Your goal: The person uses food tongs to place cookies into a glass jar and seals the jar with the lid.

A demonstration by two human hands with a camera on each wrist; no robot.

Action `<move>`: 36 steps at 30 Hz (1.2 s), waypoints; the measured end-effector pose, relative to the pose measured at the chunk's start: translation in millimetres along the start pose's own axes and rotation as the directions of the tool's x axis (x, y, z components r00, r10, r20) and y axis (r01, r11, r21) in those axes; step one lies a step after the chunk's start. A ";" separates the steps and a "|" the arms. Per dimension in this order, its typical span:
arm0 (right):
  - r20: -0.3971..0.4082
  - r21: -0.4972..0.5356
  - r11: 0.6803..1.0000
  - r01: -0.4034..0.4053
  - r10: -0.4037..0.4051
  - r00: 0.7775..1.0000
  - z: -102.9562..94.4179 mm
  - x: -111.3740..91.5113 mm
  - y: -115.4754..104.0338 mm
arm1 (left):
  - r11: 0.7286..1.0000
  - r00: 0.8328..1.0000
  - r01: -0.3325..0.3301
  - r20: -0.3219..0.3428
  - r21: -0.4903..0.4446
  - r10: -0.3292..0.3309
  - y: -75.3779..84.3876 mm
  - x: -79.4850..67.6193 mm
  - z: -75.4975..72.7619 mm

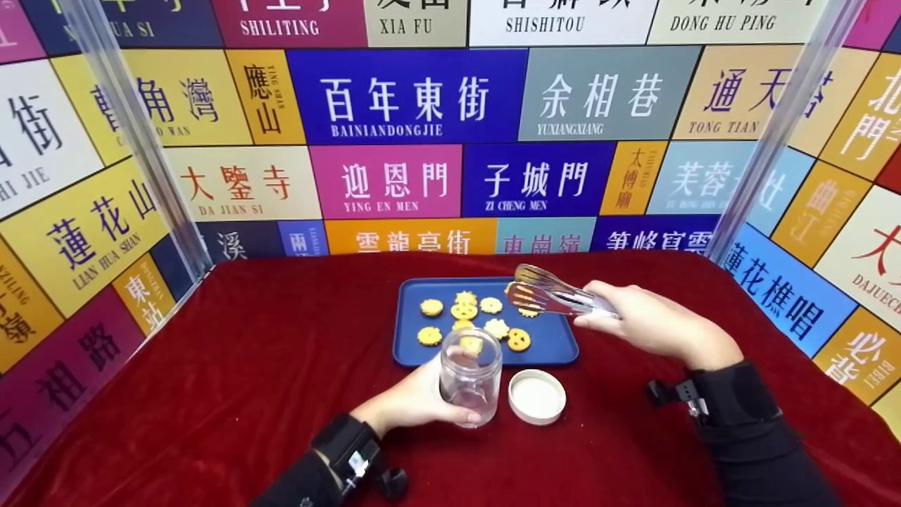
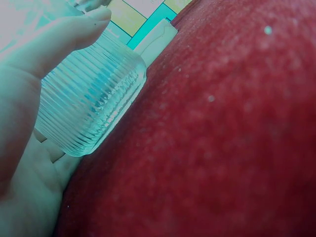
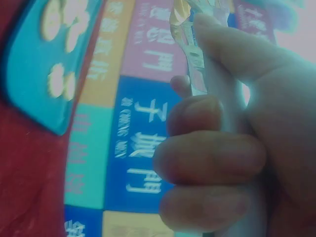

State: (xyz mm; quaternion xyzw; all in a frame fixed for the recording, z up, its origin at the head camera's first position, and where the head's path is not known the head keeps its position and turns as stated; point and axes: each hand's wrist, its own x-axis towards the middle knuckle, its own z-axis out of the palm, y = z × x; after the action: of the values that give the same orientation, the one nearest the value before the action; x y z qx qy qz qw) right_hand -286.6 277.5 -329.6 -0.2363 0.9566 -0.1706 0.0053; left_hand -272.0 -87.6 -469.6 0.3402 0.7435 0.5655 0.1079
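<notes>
In the head view my left hand grips a clear glass jar, its open mouth facing up. The left wrist view shows the thumb along the ribbed side of the jar, whose base is close to the red cloth. My right hand holds metal tongs above the right part of a blue tray. Several yellow cookies lie on the tray, some flower-shaped. Whether the tongs' ends touch a cookie I cannot tell. Curled fingers wrap the tongs' handle in the right wrist view.
A white round lid lies on the red cloth, right of the jar and in front of the tray. Walls of colourful sign panels stand behind and at both sides, with clear posts at the corners.
</notes>
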 end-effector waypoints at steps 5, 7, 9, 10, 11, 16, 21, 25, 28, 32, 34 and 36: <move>-0.017 -0.017 0.999 0.045 -0.045 0.999 -4.9 -6.5 -19.9 | 1.000 1.000 0.023 -0.021 0.015 -0.022 -1.3 -0.9 0.3; -0.021 -0.016 0.997 0.072 -0.072 0.997 -6.2 -8.9 -27.1 | 1.000 0.999 0.025 -0.025 0.016 -0.025 -1.5 -0.8 0.4; -0.021 -0.014 0.995 0.095 -0.095 0.995 -7.0 -10.9 -33.8 | 1.000 0.999 0.023 -0.024 0.010 -0.023 -1.6 -0.7 0.4; -0.018 -0.014 0.994 0.105 -0.105 0.994 -7.2 -11.6 -37.1 | 1.000 0.999 0.023 -0.023 0.006 -0.023 -1.6 -0.8 0.3; -0.011 -0.010 0.994 0.112 -0.112 0.994 -7.2 -12.2 -40.2 | 1.000 0.999 0.025 -0.024 0.003 -0.025 -1.7 -0.8 0.2; 0.036 -0.006 0.990 0.138 -0.138 0.990 -4.0 -12.9 -52.8 | 1.000 0.999 0.025 -0.021 -0.007 -0.025 -1.5 -1.3 0.0; 0.047 -0.016 0.985 0.173 -0.172 0.984 0.7 -12.9 -58.7 | 1.000 0.999 0.028 -0.016 -0.007 -0.028 0.0 -1.6 0.3; 0.061 -0.019 0.979 0.205 -0.203 0.977 4.1 -12.7 -60.7 | 0.999 0.999 0.036 -0.018 -0.002 -0.036 0.2 -1.2 0.0; 0.069 -0.018 0.970 0.242 -0.240 0.968 6.8 -11.9 -61.5 | 0.999 0.999 0.030 -0.015 -0.010 -0.030 0.1 -1.0 -0.2; 0.071 -0.025 0.964 0.265 -0.263 0.962 9.1 -11.7 -62.7 | 1.000 1.000 0.022 -0.004 -0.020 -0.022 -0.5 -0.5 -0.3; 0.071 -0.029 0.964 0.264 -0.262 0.963 9.7 -11.7 -63.0 | 1.000 1.000 0.023 -0.002 -0.018 -0.023 -0.7 -0.3 -0.3; 0.068 -0.034 0.966 0.258 -0.255 0.964 10.0 -11.7 -63.1 | 1.000 1.000 0.027 -0.002 -0.009 -0.027 -1.0 -0.2 -0.3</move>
State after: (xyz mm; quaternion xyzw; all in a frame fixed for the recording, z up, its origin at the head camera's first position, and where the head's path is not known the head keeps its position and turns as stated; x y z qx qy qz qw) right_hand -246.9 227.1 -319.1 -0.3635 0.9207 -0.1417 0.0083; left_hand -272.4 -88.1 -470.5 0.3292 0.7456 0.5676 0.1161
